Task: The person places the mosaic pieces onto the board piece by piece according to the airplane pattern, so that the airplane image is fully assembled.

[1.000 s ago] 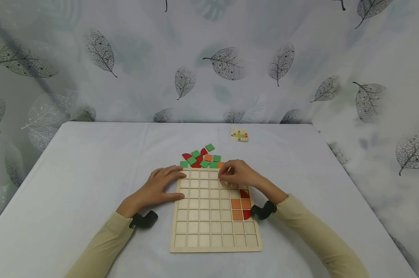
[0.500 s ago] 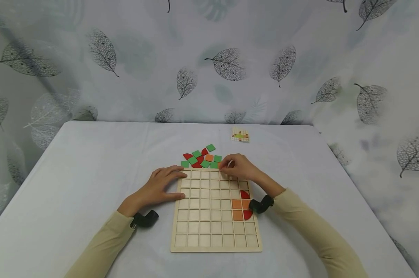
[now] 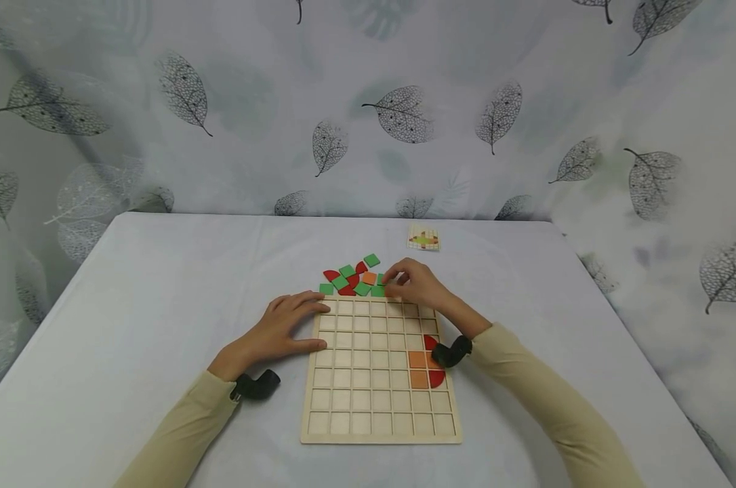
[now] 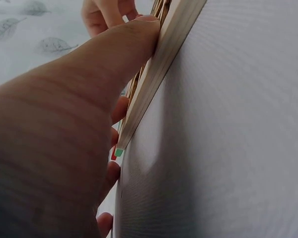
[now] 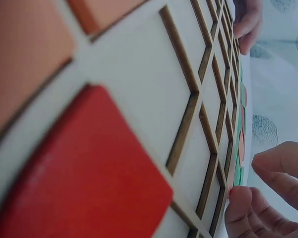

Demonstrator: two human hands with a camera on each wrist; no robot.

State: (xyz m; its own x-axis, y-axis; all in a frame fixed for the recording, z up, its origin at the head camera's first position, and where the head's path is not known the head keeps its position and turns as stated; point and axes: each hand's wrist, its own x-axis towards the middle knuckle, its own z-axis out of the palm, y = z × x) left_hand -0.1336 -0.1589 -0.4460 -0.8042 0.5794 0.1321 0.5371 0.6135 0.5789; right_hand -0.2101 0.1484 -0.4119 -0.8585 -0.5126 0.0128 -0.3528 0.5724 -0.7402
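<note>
My left hand rests at the left edge of a wooden grid board, fingers spread and thumb lying on the frame in the left wrist view. At the board's far edge my right hand reaches beside a pile of flat tiles. The right wrist view has its thumb and forefinger bent with a gap between them, nothing visible in it. Its fingertips overlap a green square tile in the head view. On the board's right side sit orange square tiles and two red quarter-circle tiles.
The pile beyond the board mixes green squares, red quarter-circles and an orange square. Farther back lies a small pattern card. A white cloth covers the table, and a leaf-print curtain hangs behind.
My right hand has moved away from me, from over the board's upper right cells to the pile's right end, now covering the orange tile there. My left hand stays put.
</note>
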